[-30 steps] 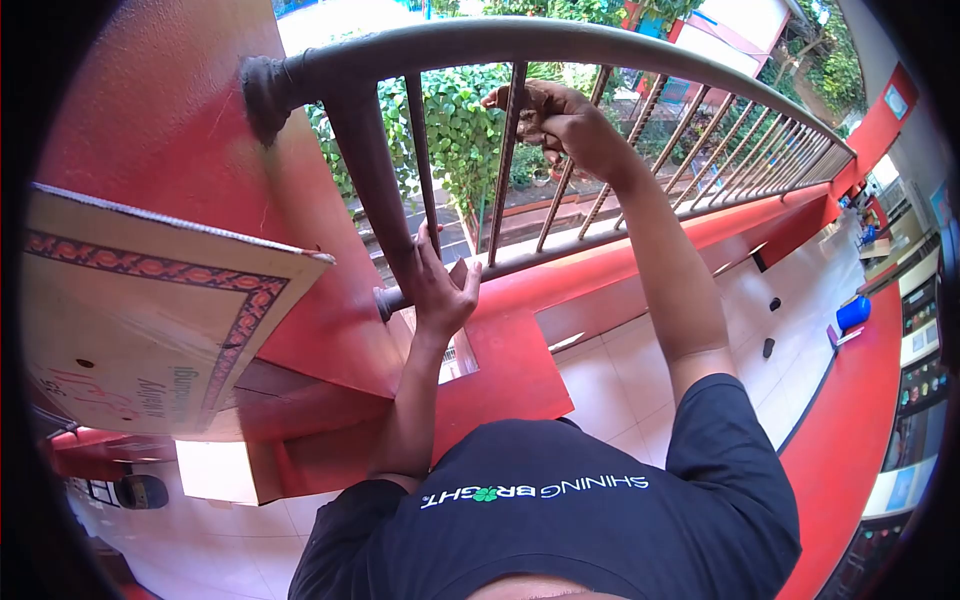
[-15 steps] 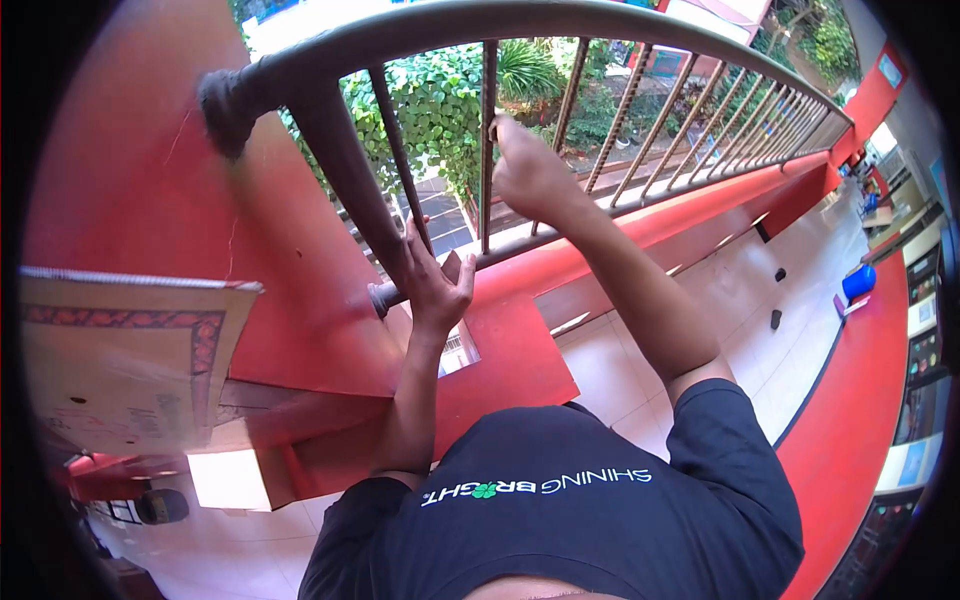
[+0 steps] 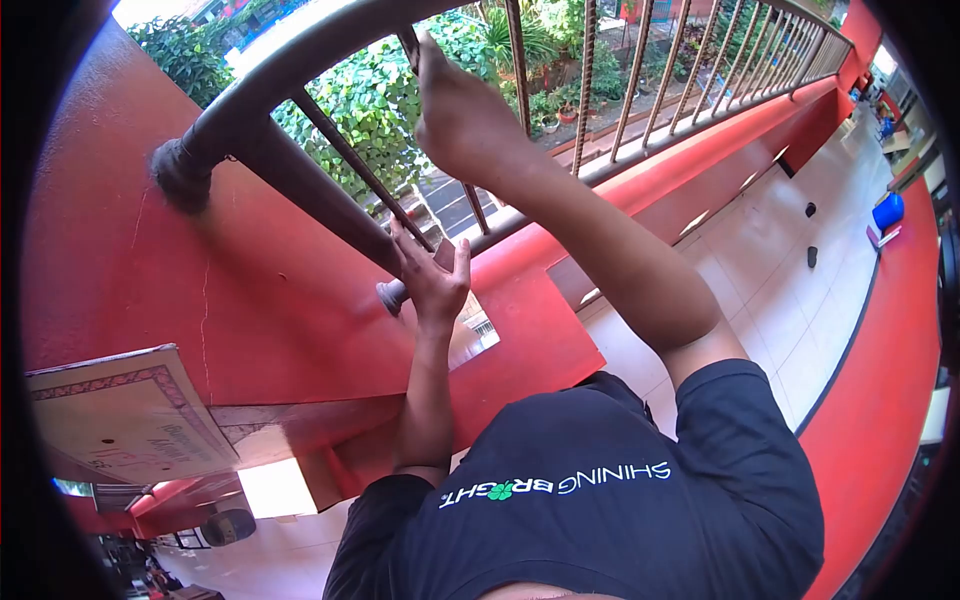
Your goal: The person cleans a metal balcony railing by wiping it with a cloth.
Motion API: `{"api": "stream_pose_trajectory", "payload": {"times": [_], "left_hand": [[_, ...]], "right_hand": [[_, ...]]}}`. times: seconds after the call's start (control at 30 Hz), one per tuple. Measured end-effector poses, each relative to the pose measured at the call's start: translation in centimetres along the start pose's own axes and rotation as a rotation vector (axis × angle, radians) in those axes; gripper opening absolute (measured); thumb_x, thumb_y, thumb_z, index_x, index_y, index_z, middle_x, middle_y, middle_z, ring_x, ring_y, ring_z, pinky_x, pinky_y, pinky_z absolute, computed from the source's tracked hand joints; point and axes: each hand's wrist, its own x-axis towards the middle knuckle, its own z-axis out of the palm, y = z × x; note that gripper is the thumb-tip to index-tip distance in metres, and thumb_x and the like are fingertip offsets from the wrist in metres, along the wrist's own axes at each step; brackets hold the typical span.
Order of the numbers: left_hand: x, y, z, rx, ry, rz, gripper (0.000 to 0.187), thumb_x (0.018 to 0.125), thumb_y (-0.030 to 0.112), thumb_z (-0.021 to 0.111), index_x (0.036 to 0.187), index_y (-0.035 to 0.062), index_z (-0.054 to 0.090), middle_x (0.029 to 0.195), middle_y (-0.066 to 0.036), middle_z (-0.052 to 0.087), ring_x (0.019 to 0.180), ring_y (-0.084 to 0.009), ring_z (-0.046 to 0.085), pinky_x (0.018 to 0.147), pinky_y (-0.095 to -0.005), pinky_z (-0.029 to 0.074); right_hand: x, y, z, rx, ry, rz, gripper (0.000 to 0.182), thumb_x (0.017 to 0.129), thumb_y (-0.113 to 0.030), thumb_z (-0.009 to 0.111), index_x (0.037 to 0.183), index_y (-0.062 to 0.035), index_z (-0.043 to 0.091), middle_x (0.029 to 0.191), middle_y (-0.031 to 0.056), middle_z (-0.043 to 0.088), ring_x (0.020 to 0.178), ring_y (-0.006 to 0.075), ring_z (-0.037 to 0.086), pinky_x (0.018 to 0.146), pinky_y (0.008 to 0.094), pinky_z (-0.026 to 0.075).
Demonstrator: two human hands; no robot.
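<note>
My right hand [image 3: 460, 125] is closed round the second thin bar [image 3: 478, 208] of a dark metal railing, high up near its curved top rail [image 3: 300, 50]. What else that fist holds, if anything, is hidden. Lower down, my left hand [image 3: 435, 285] grips the railing at the foot of the first thin bar [image 3: 345, 150], beside the thick slanted post [image 3: 315, 195]. Its thumb points up, and a small brown patch shows between thumb and fingers; I cannot tell what it is.
The railing meets a cracked red wall [image 3: 130, 260] at left and stands on a red ledge [image 3: 690, 190]. A framed board [image 3: 130, 410] is at lower left. Beyond the bars grow leafy plants [image 3: 370, 110]. A blue bucket [image 3: 888, 211] and dark slippers [image 3: 812, 257] are at right.
My right hand has moved up along the second bar towards the top rail. My left hand keeps its place at the foot of the railing. The view has shifted.
</note>
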Motion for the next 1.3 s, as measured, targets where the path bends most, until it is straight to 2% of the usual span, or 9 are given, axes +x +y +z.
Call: {"api": "stream_pose_trajectory", "payload": {"times": [0.17, 0.27, 0.43, 0.63, 0.7, 0.83, 0.9, 1.0, 1.3], "left_hand": [[0.1, 0.3, 0.4, 0.044, 0.001, 0.001, 0.095, 0.082, 0.018, 0.076, 0.152, -0.0105, 0.018, 0.144, -0.026, 0.042, 0.139, -0.0416, 0.039, 0.118, -0.0447, 0.027], [0.0, -0.6, 0.9, 0.049, 0.002, 0.0, 0.096, 0.08, 0.018, 0.076, 0.151, -0.0114, 0.018, 0.142, -0.028, 0.042, 0.137, -0.0424, 0.039, 0.117, -0.0458, 0.029], [-0.2, -1.1, 0.9, 0.097, -0.004, -0.022, 0.094, 0.083, 0.018, 0.073, 0.153, -0.0114, 0.016, 0.147, -0.026, 0.041, 0.141, -0.0388, 0.038, 0.119, -0.0441, 0.024], [-0.8, -1.0, 1.7, 0.178, 0.027, -0.044, 0.097, 0.084, 0.026, 0.07, 0.154, -0.0112, 0.013, 0.151, -0.028, 0.037, 0.142, -0.037, 0.037, 0.12, -0.0452, 0.022], [-0.6, 0.0, 1.5, -0.052, 0.008, -0.107, 0.095, 0.086, 0.017, 0.067, 0.154, -0.0128, 0.007, 0.152, -0.032, 0.032, 0.116, -0.0356, 0.061, 0.093, -0.0389, 0.053], [0.0, 1.5, 1.4, 0.027, -0.026, -0.19, 0.092, 0.085, 0.014, 0.064, 0.154, -0.0105, 0.008, 0.146, -0.027, 0.037, 0.095, -0.0294, 0.066, 0.078, -0.0339, 0.056], [0.7, 1.4, 2.0, 0.089, -0.04, -0.145, 0.09, 0.084, 0.013, 0.064, 0.154, -0.0088, 0.01, 0.144, -0.024, 0.038, 0.108, -0.0297, 0.061, 0.077, -0.034, 0.055], [0.2, 0.1, 2.4, 0.175, 0.014, -0.068, 0.091, 0.081, 0.019, 0.064, 0.153, -0.0069, 0.016, 0.144, -0.023, 0.036, 0.14, -0.0327, 0.033, 0.111, -0.0458, 0.036], [0.7, 1.0, 3.9, 0.139, 0.099, -0.117, 0.086, 0.08, 0.019, 0.06, 0.153, -0.0043, 0.022, 0.143, -0.021, 0.039, 0.14, -0.0321, 0.033, 0.12, -0.0468, 0.018]], "right_hand": [[-5.4, 3.1, 2.4, 0.174, -0.405, 0.406, 0.067, 0.081, 0.002, 0.047, 0.146, 0.0097, 0.033, 0.121, 0.0354, 0.059, 0.114, 0.0478, 0.059, 0.099, 0.0497, 0.047], [-3.3, 2.3, 2.2, 0.326, 0.104, -0.003, 0.069, 0.081, 0.003, 0.05, 0.148, 0.01, 0.032, 0.125, 0.0351, 0.059, 0.117, 0.0466, 0.058, 0.101, 0.0479, 0.046], [-8.7, 4.5, 4.9, 0.449, -0.237, 0.41, 0.075, 0.081, 0.003, 0.048, 0.152, 0.0088, 0.024, 0.153, 0.0302, 0.039, 0.135, 0.0417, 0.048, 0.109, 0.046, 0.044], [-10.2, 5.7, 5.6, 0.543, -0.144, 0.33, 0.08, 0.081, 0.0, 0.052, 0.155, 0.0071, 0.021, 0.158, 0.0273, 0.032, 0.135, 0.0402, 0.048, 0.109, 0.0443, 0.044], [-8.4, 4.5, 3.5, 0.622, -0.124, 0.292, 0.078, 0.083, 0.005, 0.044, 0.157, 0.004, 0.018, 0.15, 0.0328, 0.04, 0.133, 0.0432, 0.049, 0.11, 0.0445, 0.042], [-15.0, 7.5, 7.8, 0.561, -0.302, 0.463, 0.082, 0.082, 0.0, 0.049, 0.157, 0.0054, 0.015, 0.16, 0.0273, 0.027, 0.126, 0.0423, 0.055, 0.101, 0.05, 0.049], [-18.1, 9.2, 9.5, 0.528, -0.495, 0.688, 0.084, 0.082, -0.001, 0.049, 0.157, 0.0051, 0.011, 0.161, 0.0262, 0.027, 0.125, 0.0429, 0.056, 0.096, 0.0513, 0.052], [-14.0, 8.2, 6.9, 0.628, -0.357, 0.543, 0.086, 0.082, 0.003, 0.046, 0.16, -0.0013, 0.011, 0.157, 0.0273, 0.033, 0.128, 0.0448, 0.054, 0.101, 0.0501, 0.049], [-16.4, 12.2, 9.9, 0.746, -0.37, 0.52, 0.069, 0.083, 0.004, 0.045, 0.151, 0.0022, 0.034, 0.156, 0.0228, 0.038, 0.14, 0.037, 0.044, 0.114, 0.0443, 0.041]]}}
